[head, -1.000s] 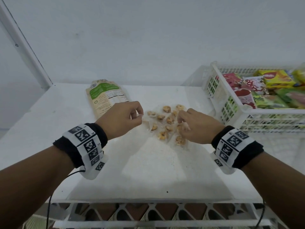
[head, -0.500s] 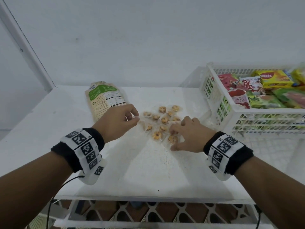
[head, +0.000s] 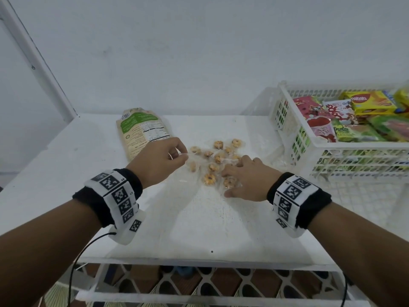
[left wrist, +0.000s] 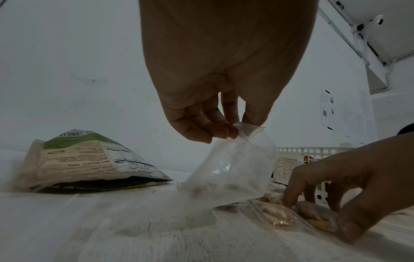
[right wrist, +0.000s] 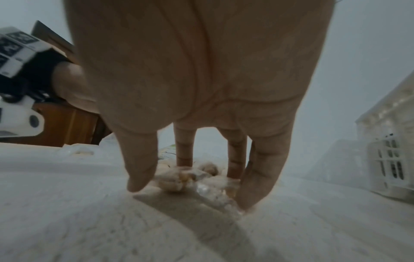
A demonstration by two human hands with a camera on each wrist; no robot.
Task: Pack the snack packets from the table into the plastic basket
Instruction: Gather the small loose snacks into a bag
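Observation:
A clear packet of small round cookies (head: 218, 158) (left wrist: 235, 170) (right wrist: 172, 184) lies mid-table. My left hand (head: 177, 155) (left wrist: 237, 127) pinches its left corner between thumb and fingertips and lifts that corner off the table. My right hand (head: 239, 171) (left wrist: 325, 203) (right wrist: 192, 193) rests on the packet's right part, fingers spread and tips down on it. A beige and green packet (head: 143, 131) (left wrist: 85, 163) lies flat behind my left hand. The white plastic basket (head: 354, 162) (right wrist: 389, 159) stands at the right.
Several colourful snack packets (head: 371, 105) fill the basket. The white table (head: 199, 218) meets a white wall at the back, and its front edge is close to me. A lattice shelf shows under the table.
My right hand has given up its pinch and dropped flat onto the packet's near right part. My left hand keeps pinching the left corner.

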